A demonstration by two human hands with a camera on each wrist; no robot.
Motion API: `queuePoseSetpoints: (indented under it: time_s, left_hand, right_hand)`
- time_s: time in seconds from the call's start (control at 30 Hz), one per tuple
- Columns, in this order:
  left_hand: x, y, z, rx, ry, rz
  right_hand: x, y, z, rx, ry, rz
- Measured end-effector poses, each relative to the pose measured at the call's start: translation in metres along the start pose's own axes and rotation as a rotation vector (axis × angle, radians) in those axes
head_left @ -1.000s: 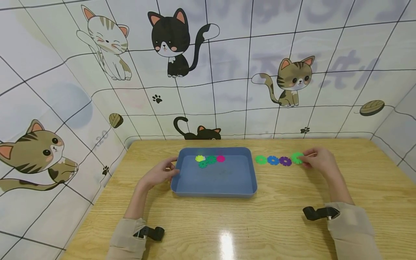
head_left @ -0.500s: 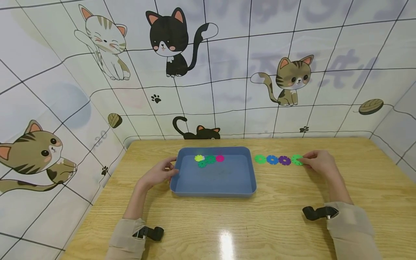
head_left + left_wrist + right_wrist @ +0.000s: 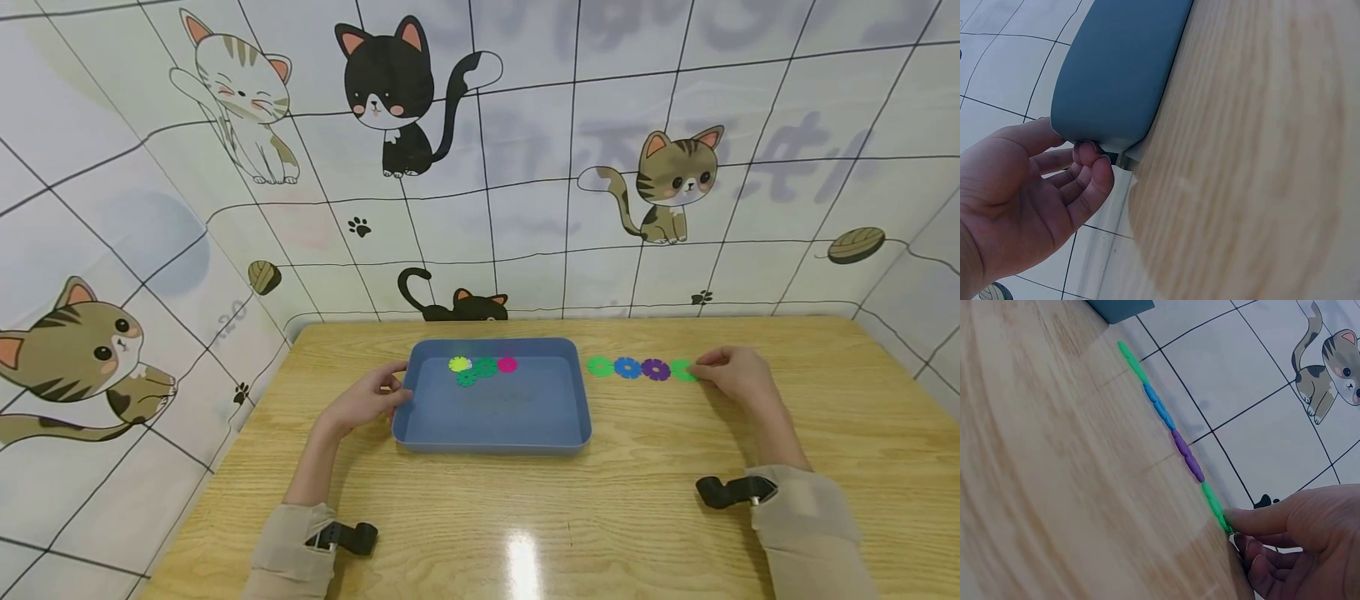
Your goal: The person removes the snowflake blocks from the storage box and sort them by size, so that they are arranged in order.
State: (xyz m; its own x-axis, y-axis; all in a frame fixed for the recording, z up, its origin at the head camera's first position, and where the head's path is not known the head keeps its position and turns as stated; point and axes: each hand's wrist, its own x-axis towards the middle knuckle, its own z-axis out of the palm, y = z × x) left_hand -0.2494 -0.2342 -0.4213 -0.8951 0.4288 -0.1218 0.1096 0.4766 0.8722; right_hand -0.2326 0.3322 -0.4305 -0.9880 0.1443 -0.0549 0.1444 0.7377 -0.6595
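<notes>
At the right end of a row on the table, my right hand (image 3: 737, 372) pinches a green snowflake disc (image 3: 681, 370) by its right edge. To its left lie a purple snowflake disc (image 3: 656, 369), a blue one, and a second green disc (image 3: 600, 367). In the right wrist view the purple disc (image 3: 1187, 455) and its neighbours sit edge to edge in a line. My left hand (image 3: 367, 398) grips the left side of a blue-grey tray (image 3: 491, 442). Seen from the left wrist, thumb and curled fingers meet the corner of the tray (image 3: 1116, 75).
Inside the tray, near its back wall, are a yellow disc (image 3: 458, 365), a pink disc (image 3: 507, 365) and overlapping dark green discs (image 3: 486, 367), with a whitish bit beside the yellow one. The wooden table (image 3: 570, 517) ends at a cat-printed wall behind.
My right hand has lowered the green disc and drawn it slightly left, up against the purple disc. The left hand stays on the tray.
</notes>
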Motion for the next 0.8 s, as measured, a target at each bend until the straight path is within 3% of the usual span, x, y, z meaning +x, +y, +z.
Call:
queuePoseSetpoints:
  time_s: [0.4, 0.8]
  left_hand:
    - [-0.0008, 0.0009, -0.0001, -0.008, -0.005, 0.001]
    - [0.0001, 0.0000, -0.0005, -0.002, -0.009, 0.004]
  right_hand:
    - [-0.0019, -0.0029, 0.0024, -0.007, 0.025, -0.004]
    - [-0.0025, -0.0034, -0.0022, -0.011, -0.032, -0.010]
